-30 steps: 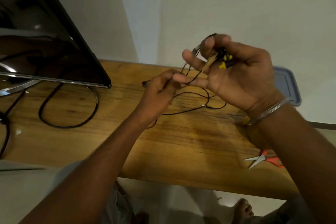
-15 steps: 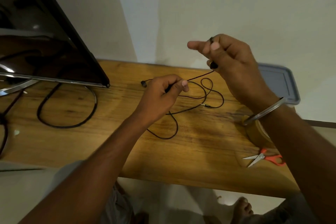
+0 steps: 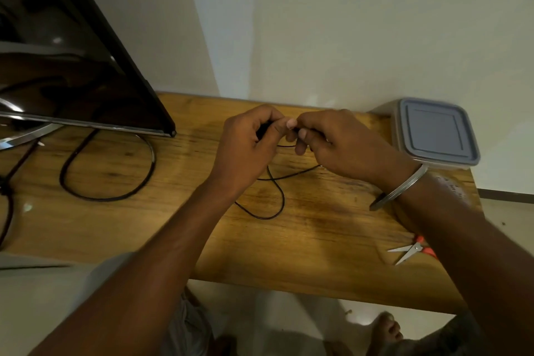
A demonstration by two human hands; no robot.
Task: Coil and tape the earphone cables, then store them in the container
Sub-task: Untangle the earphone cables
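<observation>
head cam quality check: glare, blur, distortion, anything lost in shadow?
Head view: dim, warm light; the TV screen mirrors the room with small glare spots; wide-angle bending at the edges; left hand and right hand fairly sharp; earphone cable thin but legible; scissors half hidden by the right forearm.

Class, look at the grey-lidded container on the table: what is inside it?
That cannot be seen. The container stands at the table's far right corner with its grey lid shut, covering the inside; only a strip of its side wall shows, revealing no contents.
</observation>
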